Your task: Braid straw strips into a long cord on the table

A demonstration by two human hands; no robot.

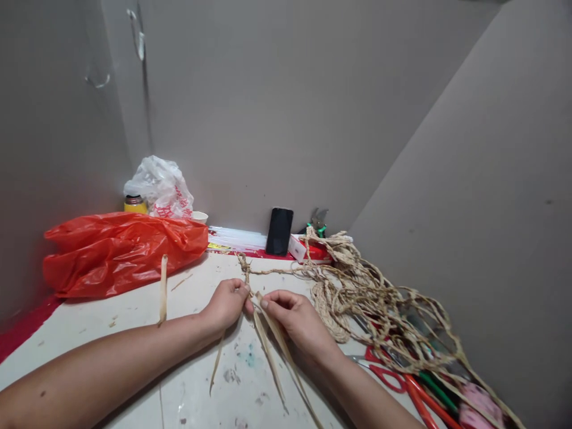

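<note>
While left hand (230,305) pinches cord (247,277) | right hand (297,319) pinches strip (285,350), tail trailing alongside

The left hand (227,304) pinched a twisted cord (246,276) and the right hand (301,320) a fibre strip (283,343), left of tangled rope (360,293).

Hands (230,302): two. Phone (279,231): one. Red bag (129,253): one.

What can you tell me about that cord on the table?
The cord is tan and rough, twisted from what looks like dried plant fibre. It lies slack in tangled loops, with a denser bundle at its near left, heaped on the table's right side, partly over tools. One strand stretches left to a knotted piece just beyond the left hand.
</note>
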